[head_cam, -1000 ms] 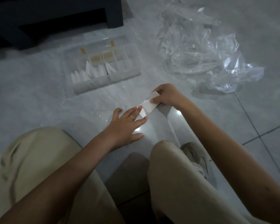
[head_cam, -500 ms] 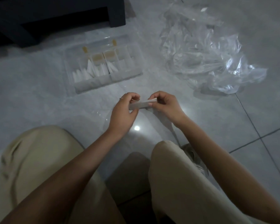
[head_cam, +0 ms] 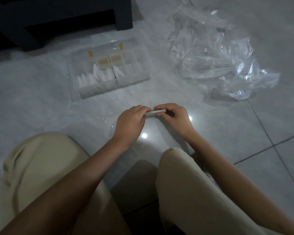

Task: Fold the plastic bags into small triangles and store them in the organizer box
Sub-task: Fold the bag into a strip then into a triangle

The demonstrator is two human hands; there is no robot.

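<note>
The person crouches over the tiled floor (head_cam: 236, 129) with both hands closed on one thing. The left hand (head_cam: 131, 122) pinches one end of the folded bag (head_cam: 155, 113), a slim whitish packet held just above the floor. The right hand (head_cam: 175, 117) pinches the other end, fingers curled over its top edge. I see the packet nearly edge-on, so I cannot tell whether it is a finished triangle or a strip mid-fold.

The main risk, as I judge it, is spring-back. The film looks slick and layered, and if either pinch slackens while a hand shifts for the next fold, the layers may fan open and undo the work. The room is dim, so edges are hard to line up. A crooked fold would make a fat, loose triangle that may not sit in a narrow compartment.

The organizer box (head_cam: 115, 87) lies open on the floor, well beyond the hands. White folded triangles (head_cam: 92, 77) stand and lean in its left-hand compartments. Pushing another in carelessly could tip them, or slide the light box on the glossy tile. The pile of loose bags (head_cam: 210, 56) sits well apart to the right, so a reach across could drag it.
</note>
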